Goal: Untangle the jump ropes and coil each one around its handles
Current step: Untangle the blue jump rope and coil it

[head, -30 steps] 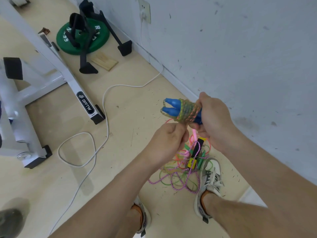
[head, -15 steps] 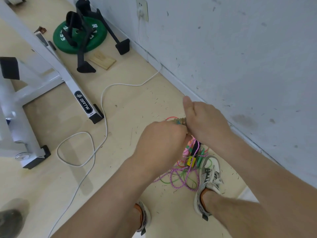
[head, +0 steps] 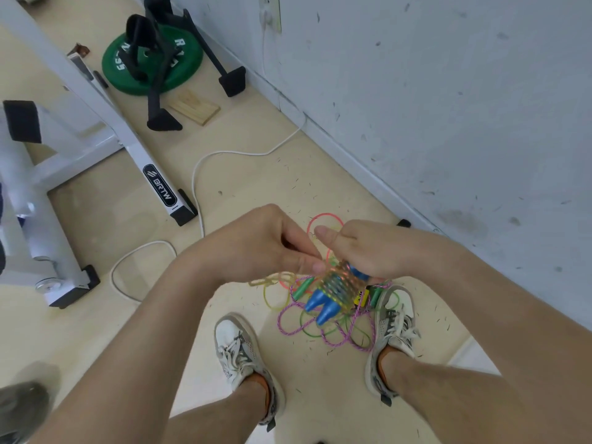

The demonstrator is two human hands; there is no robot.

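Note:
My right hand (head: pixel 362 248) grips two blue jump-rope handles (head: pixel 318 304) held side by side, tips pointing down toward me. A multicoloured rope (head: pixel 336 283) is wound in tight turns around them. My left hand (head: pixel 272 245) pinches the loose end of that rope right beside the coil; a blurred yellowish loop (head: pixel 272 280) trails from its fingers. Below, on the floor between my shoes, lies a tangle of purple (head: pixel 323 334), green (head: pixel 309 328) and pink (head: pixel 325 216) ropes with green handles (head: pixel 302 288) and a yellow and black one (head: pixel 362 298).
My two white shoes (head: pixel 238 350) stand on the beige floor. A white wall (head: pixel 448 107) runs along the right. A white power cable (head: pixel 198 187) loops across the floor. At left is a white exercise-machine frame (head: pixel 128 139); farther back, a green weight plate (head: pixel 150 59), black stands and a wooden block (head: pixel 193 107).
Both hands dropped lower, toward the tangle. The wrapped blue handles turned from pointing left and up to pointing down toward me. The view tilted down, showing both shoes.

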